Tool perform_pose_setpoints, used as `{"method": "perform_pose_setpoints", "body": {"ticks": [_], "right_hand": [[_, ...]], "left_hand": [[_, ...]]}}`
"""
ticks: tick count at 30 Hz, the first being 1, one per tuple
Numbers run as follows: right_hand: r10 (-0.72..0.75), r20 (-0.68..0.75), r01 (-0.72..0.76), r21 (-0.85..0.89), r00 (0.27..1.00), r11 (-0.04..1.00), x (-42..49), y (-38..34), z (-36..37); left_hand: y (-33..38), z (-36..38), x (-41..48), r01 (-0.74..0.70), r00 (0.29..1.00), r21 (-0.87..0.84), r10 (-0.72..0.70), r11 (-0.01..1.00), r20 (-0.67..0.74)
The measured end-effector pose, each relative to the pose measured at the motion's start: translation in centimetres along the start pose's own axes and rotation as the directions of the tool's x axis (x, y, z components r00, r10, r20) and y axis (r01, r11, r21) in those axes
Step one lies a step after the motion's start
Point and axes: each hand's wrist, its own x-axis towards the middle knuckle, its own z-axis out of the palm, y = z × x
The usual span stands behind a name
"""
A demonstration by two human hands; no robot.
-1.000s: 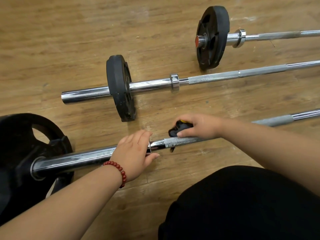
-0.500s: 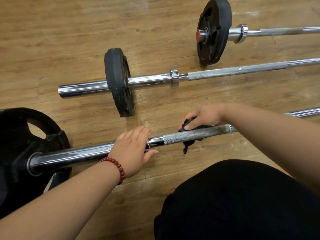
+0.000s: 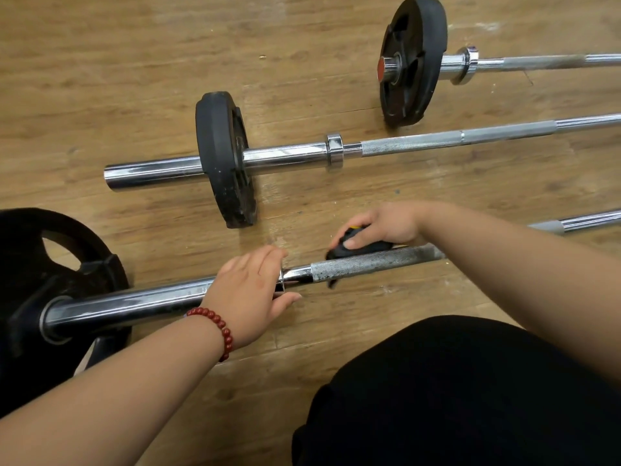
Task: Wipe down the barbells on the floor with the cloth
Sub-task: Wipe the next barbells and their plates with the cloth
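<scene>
**Cloth [image 3: 364, 249] Pressed to Nearest Barbell [image 3: 366, 264]**

The black cloth is gripped in the right hand [image 3: 386, 227], whose fingers are curled round it. It is held against the far side of the knurled shaft of the nearest barbell, and a corner of it is seen below the bar. The left hand [image 3: 250, 290], with a red bead bracelet [image 3: 218, 326] at the wrist, is laid over the collar of the same bar, fingers fairly straight and nothing clasped. A large black plate [image 3: 33, 280] is carried on that bar's left end. The middle barbell [image 3: 420, 144] and the far barbell [image 3: 537, 62] are laid parallel on the wooden floor [image 3: 134, 79] beyond, well apart from the hands.
</scene>
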Motion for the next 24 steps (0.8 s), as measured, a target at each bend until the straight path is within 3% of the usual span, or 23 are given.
{"method": "perform_pose_setpoints", "body": {"ticks": [3,6,9,13,16,18,21,22,24], "right_hand": [[-0.043,-0.042,0.038,-0.129,0.998,0.991,-0.2,-1.2,0.4],[0.012,-0.14,-0.053,-0.291,0.99,0.955,-3.6,1.2,-1.0],[0.032,-0.35,-0.108,-0.2,0.936,0.974,-6.3,3.5,-0.2],[-0.228,-0.681,0.027,-0.293,0.696,0.956,-3.3,3.5,6.3],[-0.457,-0.656,0.1,-0.505,0.601,0.857,-2.6,4.1,8.0],[-0.56,-0.649,0.06,-0.624,0.516,0.779,-3.4,6.6,7.5],[-0.466,-0.837,-0.116,-0.513,0.286,0.851,-3.7,8.9,8.0],[-0.425,-0.872,-0.139,-0.464,0.242,0.875,-3.1,8.4,9.0],[-0.465,-0.851,-0.109,-0.501,0.243,0.859,-1.7,6.8,11.5]], "left_hand": [[-0.3,0.0,0.2,-0.005,1.0,-0.017,0.005,1.0,0.01],[-0.4,0.1,0.2,-0.015,1.0,-0.01,0.015,1.0,0.022],[-0.1,0.2,0.1,-0.001,0.999,0.006,0.001,1.0,0.034],[0.7,-1.1,1.6,-0.04,0.997,0.077,0.035,0.996,0.068],[1.8,-1.3,3.3,-0.105,0.99,0.095,0.095,0.99,0.108],[2.1,-0.9,3.7,-0.107,0.989,0.089,0.097,0.99,0.111],[2.1,-0.5,3.8,-0.124,0.989,0.114,0.114,0.986,0.093],[2.2,-0.4,3.8,-0.123,0.989,0.126,0.112,0.984,0.093],[2.3,-0.5,3.9,-0.134,0.988,0.17,0.118,0.976,0.104]]}}
